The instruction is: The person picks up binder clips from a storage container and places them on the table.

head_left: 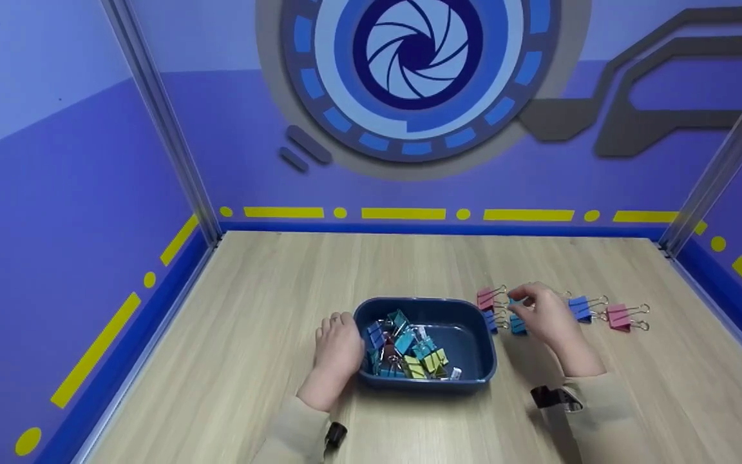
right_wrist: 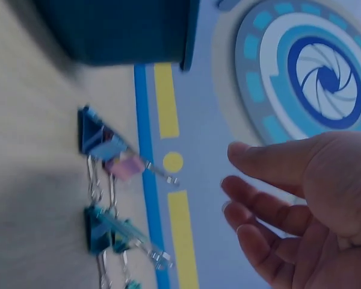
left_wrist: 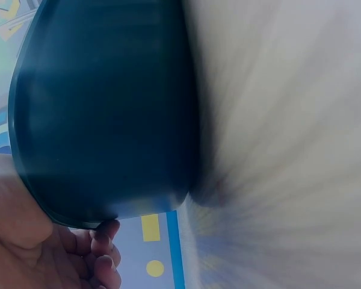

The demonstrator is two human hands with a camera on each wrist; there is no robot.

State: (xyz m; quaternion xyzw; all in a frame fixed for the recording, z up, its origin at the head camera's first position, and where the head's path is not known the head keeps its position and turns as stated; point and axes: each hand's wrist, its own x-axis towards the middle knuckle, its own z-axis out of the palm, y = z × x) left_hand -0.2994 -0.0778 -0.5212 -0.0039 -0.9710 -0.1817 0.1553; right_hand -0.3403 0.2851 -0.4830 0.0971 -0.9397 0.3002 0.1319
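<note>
A dark blue plastic box (head_left: 474,348) stands on the table, with teal, yellow, blue and dark red binder clips (head_left: 404,341) heaped mostly in its left half. My left hand (head_left: 339,345) holds the box's left end at the rim, its fingers (left_wrist: 105,244) bent against the edge. Over the clips to the right of the box hovers my right hand (head_left: 548,316), fingers loosely bent. The right wrist view shows a gap between thumb and fingers, with nothing in it. Below that hand are a teal clip (head_left: 518,324) and a blue clip (right_wrist: 102,141).
A pink clip (head_left: 485,298) lies by the box's right rim. Farther right are a blue clip (head_left: 580,309) and another pink clip (head_left: 619,316), handles pointing right. Patterned blue panels (head_left: 409,187) wall the wooden table (head_left: 268,277) at the back and sides.
</note>
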